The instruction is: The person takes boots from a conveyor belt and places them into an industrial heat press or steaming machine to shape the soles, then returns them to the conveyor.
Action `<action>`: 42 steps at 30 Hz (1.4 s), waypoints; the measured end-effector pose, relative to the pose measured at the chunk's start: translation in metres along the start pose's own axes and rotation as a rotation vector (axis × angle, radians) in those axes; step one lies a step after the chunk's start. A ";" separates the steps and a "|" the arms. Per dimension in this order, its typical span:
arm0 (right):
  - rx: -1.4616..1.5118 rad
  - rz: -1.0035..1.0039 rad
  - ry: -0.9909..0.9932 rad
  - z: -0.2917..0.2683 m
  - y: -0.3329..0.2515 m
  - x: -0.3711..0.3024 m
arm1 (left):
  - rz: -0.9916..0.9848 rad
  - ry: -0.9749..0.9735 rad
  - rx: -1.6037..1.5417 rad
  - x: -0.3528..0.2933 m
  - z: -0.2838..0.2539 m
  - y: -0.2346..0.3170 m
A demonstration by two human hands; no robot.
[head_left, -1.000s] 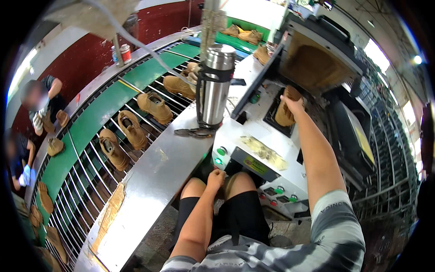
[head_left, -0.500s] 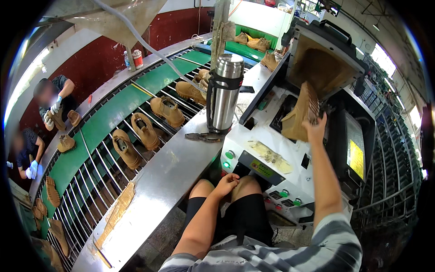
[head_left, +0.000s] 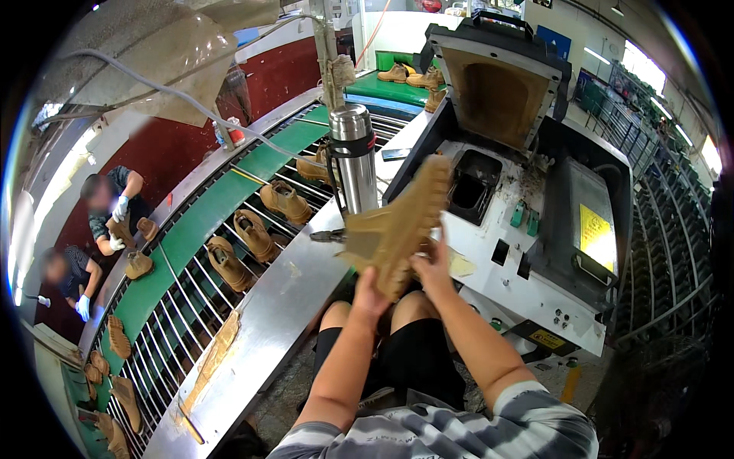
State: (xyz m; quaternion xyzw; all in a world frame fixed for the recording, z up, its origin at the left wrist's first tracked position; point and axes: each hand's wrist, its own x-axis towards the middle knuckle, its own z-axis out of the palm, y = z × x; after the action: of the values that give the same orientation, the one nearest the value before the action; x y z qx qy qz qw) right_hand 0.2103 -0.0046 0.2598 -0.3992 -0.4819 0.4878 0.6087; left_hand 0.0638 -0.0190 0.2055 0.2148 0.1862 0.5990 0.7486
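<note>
You have the boot [head_left: 394, 229] raised before you, tilted, its sole facing right, in front of the machine [head_left: 466, 233]. Your left hand [head_left: 371, 297] has its fingers closed on the lower end; your right hand [head_left: 434, 269] has its fingers curled on the sole side, partly hidden. Beyond it, the flask [head_left: 356, 172] stands upright on the counter [head_left: 264, 336], pliers [head_left: 325, 236] beside it. The machine's lid [head_left: 498, 96] stands raised.
</note>
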 end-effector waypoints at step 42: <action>-1.453 -0.207 -0.135 0.018 0.076 0.069 | 0.678 1.599 1.545 -0.150 -0.363 0.327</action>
State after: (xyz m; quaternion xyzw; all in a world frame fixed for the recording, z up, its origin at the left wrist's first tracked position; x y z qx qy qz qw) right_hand 0.1812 0.0786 0.2050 -0.6234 -0.7552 0.0093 0.2025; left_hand -0.4302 -0.0679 0.0825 0.2137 0.8544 0.4602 -0.1118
